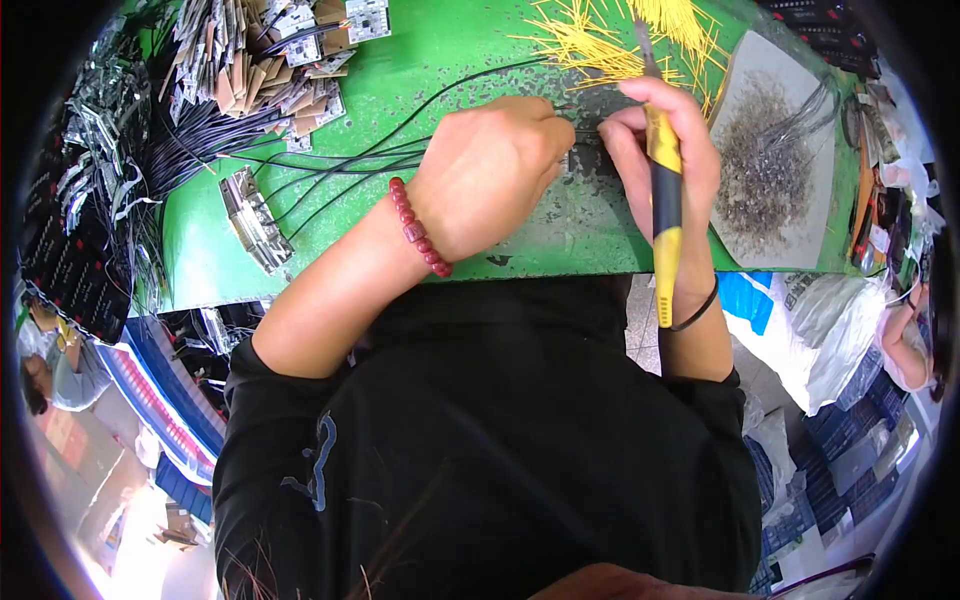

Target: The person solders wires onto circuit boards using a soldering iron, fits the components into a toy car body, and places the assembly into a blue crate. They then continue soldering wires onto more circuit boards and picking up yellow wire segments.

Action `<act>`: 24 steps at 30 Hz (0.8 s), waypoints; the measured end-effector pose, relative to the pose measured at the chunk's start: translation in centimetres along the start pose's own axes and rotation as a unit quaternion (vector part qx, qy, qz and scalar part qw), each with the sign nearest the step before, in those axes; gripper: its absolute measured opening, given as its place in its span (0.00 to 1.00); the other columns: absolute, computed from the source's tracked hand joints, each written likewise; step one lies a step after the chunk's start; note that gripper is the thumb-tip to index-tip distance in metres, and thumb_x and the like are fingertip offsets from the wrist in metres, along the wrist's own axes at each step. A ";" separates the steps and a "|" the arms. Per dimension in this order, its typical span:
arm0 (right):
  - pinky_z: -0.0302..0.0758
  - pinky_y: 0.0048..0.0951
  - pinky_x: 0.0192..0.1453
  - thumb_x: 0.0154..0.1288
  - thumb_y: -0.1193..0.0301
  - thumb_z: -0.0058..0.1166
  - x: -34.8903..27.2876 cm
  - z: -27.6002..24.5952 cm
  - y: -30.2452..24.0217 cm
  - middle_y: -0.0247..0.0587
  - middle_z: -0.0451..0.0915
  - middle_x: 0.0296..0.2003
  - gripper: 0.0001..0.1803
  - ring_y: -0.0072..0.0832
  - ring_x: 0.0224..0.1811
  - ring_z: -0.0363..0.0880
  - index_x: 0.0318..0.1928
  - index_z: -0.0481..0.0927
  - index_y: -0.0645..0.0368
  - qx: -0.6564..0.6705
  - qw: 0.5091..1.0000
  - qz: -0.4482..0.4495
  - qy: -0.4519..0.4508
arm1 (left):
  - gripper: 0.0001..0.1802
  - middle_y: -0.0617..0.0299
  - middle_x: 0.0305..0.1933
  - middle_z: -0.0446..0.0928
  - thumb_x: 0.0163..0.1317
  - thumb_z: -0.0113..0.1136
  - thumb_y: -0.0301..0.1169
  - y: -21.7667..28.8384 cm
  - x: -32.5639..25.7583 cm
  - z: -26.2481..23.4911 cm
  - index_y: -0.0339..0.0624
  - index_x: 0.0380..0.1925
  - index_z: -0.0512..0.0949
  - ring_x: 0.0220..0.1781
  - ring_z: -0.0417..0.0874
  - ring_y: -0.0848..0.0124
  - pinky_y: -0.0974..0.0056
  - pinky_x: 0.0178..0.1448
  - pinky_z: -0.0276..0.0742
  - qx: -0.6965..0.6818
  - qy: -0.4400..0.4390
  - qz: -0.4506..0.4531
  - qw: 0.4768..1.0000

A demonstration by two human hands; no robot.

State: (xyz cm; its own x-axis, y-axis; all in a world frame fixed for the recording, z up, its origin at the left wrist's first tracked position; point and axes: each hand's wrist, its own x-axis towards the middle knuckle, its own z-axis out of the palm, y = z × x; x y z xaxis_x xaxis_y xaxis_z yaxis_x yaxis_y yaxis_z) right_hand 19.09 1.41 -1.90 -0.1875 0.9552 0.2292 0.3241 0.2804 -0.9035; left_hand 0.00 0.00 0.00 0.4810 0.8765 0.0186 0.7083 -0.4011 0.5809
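Green tabletop (440, 50) shot: right hand (665, 160) fingers wrapped round a yellow-handled soldering iron (664, 200), left hand (490, 175) fingers pinching a black wire (400, 130) end beside its tip.

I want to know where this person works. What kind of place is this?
Probably an electronics assembly workshop. On the green bench lie heaps of small circuit boards, bundles of black wires and cut yellow wires. The right hand holds a yellow-handled soldering tool; the left hand pins something small.
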 end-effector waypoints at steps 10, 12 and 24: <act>0.77 0.23 0.38 0.53 0.86 0.65 -2.6 1.2 -0.7 0.41 0.83 0.36 0.19 0.23 0.34 0.83 0.46 0.81 0.58 -0.046 0.992 -0.105 0.044 | 0.06 0.53 0.30 0.78 0.54 0.64 0.25 0.3 -0.1 -0.5 0.37 0.30 0.76 0.32 0.81 0.52 0.56 0.36 0.76 -0.150 0.052 -0.032 0.987; 0.79 0.24 0.39 0.53 0.87 0.64 -3.0 1.2 -0.5 0.42 0.84 0.36 0.20 0.24 0.34 0.84 0.47 0.80 0.59 -0.021 0.996 -0.070 0.050 | 0.06 0.53 0.30 0.78 0.55 0.63 0.25 0.4 -0.2 -0.3 0.37 0.30 0.76 0.32 0.81 0.52 0.56 0.36 0.76 -0.114 0.049 -0.036 0.992; 0.82 0.24 0.43 0.57 0.89 0.59 -4.4 0.4 -0.6 0.44 0.81 0.41 0.21 0.29 0.41 0.87 0.51 0.74 0.62 0.099 0.994 -0.003 0.042 | 0.05 0.54 0.29 0.78 0.53 0.64 0.22 1.2 -1.1 0.0 0.38 0.29 0.77 0.33 0.80 0.54 0.57 0.36 0.76 -0.120 0.116 -0.040 0.985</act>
State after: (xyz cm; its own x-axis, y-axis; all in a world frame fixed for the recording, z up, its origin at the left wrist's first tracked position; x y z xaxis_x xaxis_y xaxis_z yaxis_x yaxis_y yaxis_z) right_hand 19.30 -2.99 -2.49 -0.1074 0.9606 0.2564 0.1335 0.2695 -0.9537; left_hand 0.30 -1.47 0.65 0.2775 0.9513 0.1340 0.5833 -0.2777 0.7633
